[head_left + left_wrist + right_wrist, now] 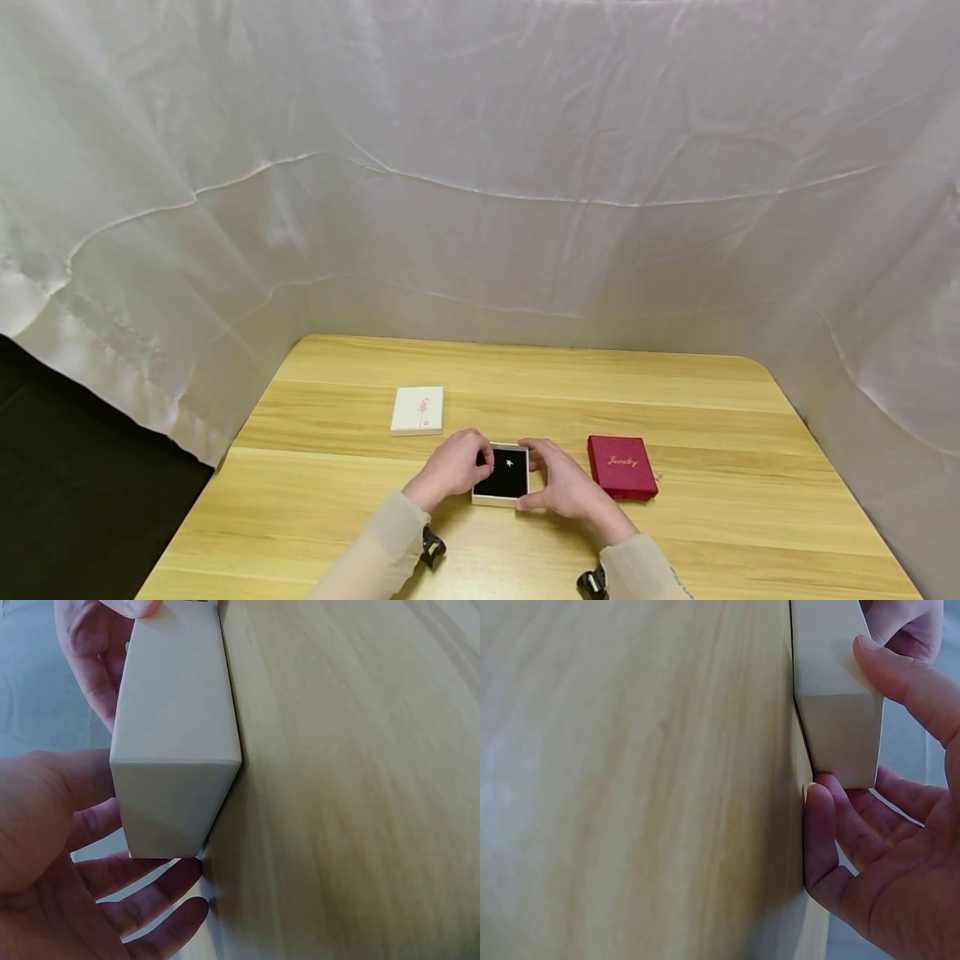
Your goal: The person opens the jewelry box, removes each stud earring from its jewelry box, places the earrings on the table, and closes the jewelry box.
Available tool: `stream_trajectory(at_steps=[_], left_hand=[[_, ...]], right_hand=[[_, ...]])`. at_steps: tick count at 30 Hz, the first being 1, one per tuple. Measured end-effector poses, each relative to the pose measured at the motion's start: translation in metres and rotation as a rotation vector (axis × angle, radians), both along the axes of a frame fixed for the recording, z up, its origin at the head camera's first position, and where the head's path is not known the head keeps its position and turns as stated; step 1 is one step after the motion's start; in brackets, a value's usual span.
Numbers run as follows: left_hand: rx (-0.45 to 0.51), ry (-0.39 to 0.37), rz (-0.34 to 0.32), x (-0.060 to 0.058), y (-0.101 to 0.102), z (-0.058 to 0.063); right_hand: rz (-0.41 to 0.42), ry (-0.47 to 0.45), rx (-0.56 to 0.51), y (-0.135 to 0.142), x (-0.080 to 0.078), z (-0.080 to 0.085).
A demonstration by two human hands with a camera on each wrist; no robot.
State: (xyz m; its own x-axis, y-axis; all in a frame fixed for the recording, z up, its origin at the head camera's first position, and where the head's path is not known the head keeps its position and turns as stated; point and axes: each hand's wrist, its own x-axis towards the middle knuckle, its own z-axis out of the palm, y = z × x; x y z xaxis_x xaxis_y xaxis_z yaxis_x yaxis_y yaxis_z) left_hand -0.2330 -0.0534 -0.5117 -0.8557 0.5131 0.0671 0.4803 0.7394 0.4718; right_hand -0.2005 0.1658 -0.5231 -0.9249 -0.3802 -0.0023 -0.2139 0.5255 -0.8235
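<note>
A white jewelry box with a black insert sits on the table, its lid off. A small silver star-shaped piece shows on the insert. My right hand holds the box from the right, thumb at the near side and fingers round the far side. My left hand reaches over the left edge, thumb and forefinger together at the insert's left part. I cannot tell what lies between those fingertips. In the left wrist view the other fingers spread past the box's far end.
A flat white lid with a pink print lies at the back left. To the right stands a dark red box marked "Jewelry", with a tiny item at its right edge. A pale curtain hangs behind the wooden table.
</note>
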Motion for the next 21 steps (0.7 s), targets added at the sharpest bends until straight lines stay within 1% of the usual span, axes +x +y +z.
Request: stream_trajectory(at_steps=[10,16,21], left_hand=[[0.011,0.017,-0.006,0.002,-0.002,-0.002],[0.064,-0.001,-0.005,0.006,-0.008,0.004],[0.133,-0.018,0.003,0.010,-0.018,0.011]], right_hand=[[-0.001,0.006,0.000,0.001,-0.001,-0.001],[0.001,0.011,0.010,0.001,0.000,-0.001],[0.000,0.013,0.025,0.000,0.000,-0.001]])
